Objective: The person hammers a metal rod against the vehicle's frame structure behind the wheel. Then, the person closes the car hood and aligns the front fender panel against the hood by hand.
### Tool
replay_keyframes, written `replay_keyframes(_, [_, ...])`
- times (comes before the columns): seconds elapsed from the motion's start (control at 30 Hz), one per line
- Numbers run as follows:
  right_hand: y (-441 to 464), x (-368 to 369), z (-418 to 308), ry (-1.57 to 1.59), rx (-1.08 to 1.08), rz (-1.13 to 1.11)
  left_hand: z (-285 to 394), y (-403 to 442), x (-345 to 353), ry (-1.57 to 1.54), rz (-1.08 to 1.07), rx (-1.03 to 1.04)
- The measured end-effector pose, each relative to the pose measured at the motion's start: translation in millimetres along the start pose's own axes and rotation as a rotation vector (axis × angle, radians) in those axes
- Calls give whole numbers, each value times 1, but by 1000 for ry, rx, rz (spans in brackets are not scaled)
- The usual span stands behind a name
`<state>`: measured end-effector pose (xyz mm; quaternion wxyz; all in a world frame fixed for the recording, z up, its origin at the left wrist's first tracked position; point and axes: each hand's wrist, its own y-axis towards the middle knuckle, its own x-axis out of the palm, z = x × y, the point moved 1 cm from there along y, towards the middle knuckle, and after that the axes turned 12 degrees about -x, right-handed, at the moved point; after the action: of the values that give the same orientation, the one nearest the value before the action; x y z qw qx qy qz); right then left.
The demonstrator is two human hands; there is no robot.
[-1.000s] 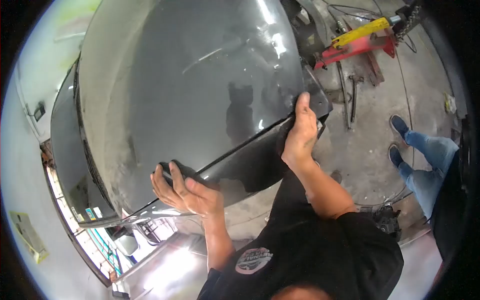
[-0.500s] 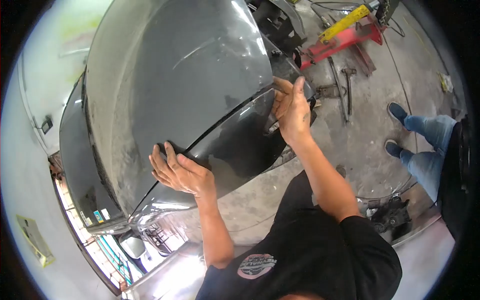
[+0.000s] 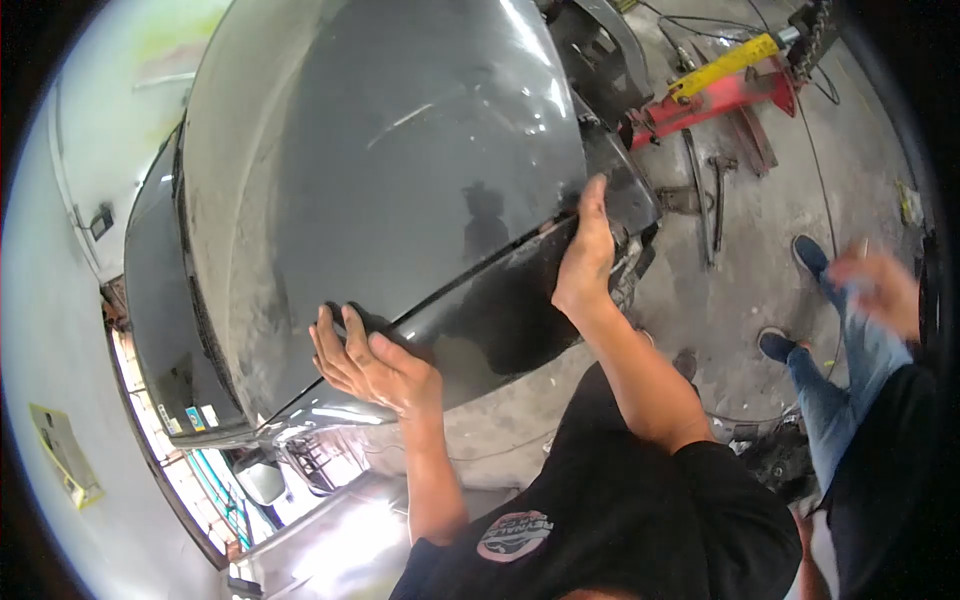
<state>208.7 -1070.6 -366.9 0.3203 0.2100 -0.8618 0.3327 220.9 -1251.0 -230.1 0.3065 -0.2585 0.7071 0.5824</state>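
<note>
My left hand (image 3: 375, 362) lies with its fingers spread on the grey car hood (image 3: 420, 200), its heel over the seam beside the dark fender (image 3: 500, 310). Near the front corner, my right hand (image 3: 588, 255) rests stretched out, seen edge-on, against the fender by the end of the seam. Most of its fingers are turned away from me. A narrow dark gap separates hood and fender. Dust and pale scuffs mark the hood, and reflections show in its surface.
A red frame (image 3: 715, 105) with a yellow cylinder (image 3: 725, 68) stands ahead of the car. Long metal bars (image 3: 718, 205) lie on the concrete floor (image 3: 780, 200). Another person in jeans (image 3: 850, 370) stands at the right, one hand (image 3: 880, 285) raised and blurred. A windshield (image 3: 160, 300) is at the left.
The view has shifted, so the car sits slightly farther right. My right hand has turned edge-on at the fender corner; my left stays on the seam. The other person's hand has come into view.
</note>
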Motion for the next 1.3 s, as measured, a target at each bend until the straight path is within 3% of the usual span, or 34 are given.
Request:
replay_keyframes(0.17, [-1, -2, -7, 50, 122, 61, -2, 2, -4, -28, -78, 4])
replay_keyframes(0.43, [5, -55, 6, -641, -339, -390, -6, 6, -6, 58, -148, -69])
replay_keyframes(0.5, [3, -59, 4, -663, -338, -440, -9, 5, -5, 66, -164, -64])
replay_keyframes(0.53, [0, -58, 1, -611, -285, -445, -9, 5, -4, 56, -160, -68])
replay_keyframes(0.67, [-2, -6, -26, 115, 177, -315, -7, 9, -5, 58, -178, -72])
replay_keyframes(0.87, [-1, 2, -30, 57, 123, -333, -7, 10, -7, 50, -201, -81])
replay_keyframes(1.0, [-1, -11, -36, 14, 213, -392, -10, 5, -3, -16, -180, -93])
replay_keyframes(1.1, [-5, -29, -32, 51, 336, -20, -8, 5, 2, -39, -176, -126])
replay_keyframes(1.2, [10, -28, -28, 363, 488, -310, -1, 0, 6, -126, -168, -199])
replay_keyframes(1.3, [7, -31, -30, 126, 333, -233, 5, 10, -5, -9, -270, -147])
